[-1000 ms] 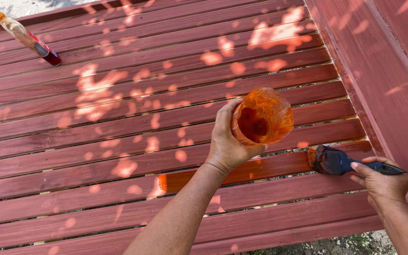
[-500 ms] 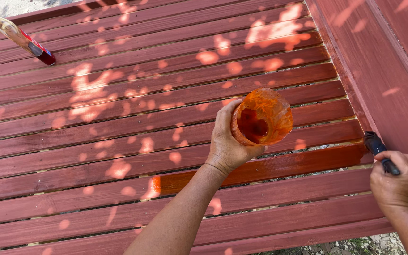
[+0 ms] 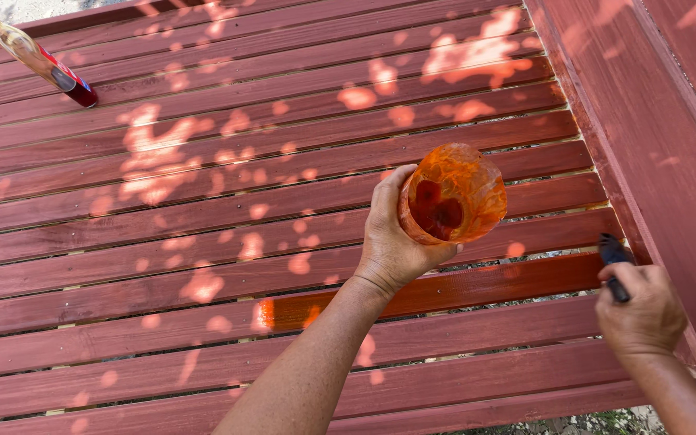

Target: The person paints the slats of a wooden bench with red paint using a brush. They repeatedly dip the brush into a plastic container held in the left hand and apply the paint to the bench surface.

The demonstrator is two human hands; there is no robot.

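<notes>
- I see one cup [image 3: 453, 196], a clear plastic one smeared orange and red inside, held tilted above the slatted deck [image 3: 203, 266] with its mouth turned toward me.
- My left hand [image 3: 394, 238] holds it: fingers curled together round the cup's far side, thumb pressed on the near side, so most fingertips are hidden behind the cup.
- One brush [image 3: 612, 262] sits right of the cup, close to the deck's upright side board [image 3: 646, 145]. I can see only a dark stub of it above the fist; the bristle end I cannot make out.
- My right hand [image 3: 642, 310] is closed in a fist round the brush, fingers pressed together, well apart from the cup.
- One wet, brighter orange plank [image 3: 445, 294] runs just below the cup, from near the brush leftward, ending in a glossy patch.
- One bottle [image 3: 30, 55] stands far up-left of the cup on the deck, slim, clear with a dark red bottom; its top is cut off at the frame corner.
- Both forearms run out of the lower edge of the view, and a strip of ground there is too small to read.
</notes>
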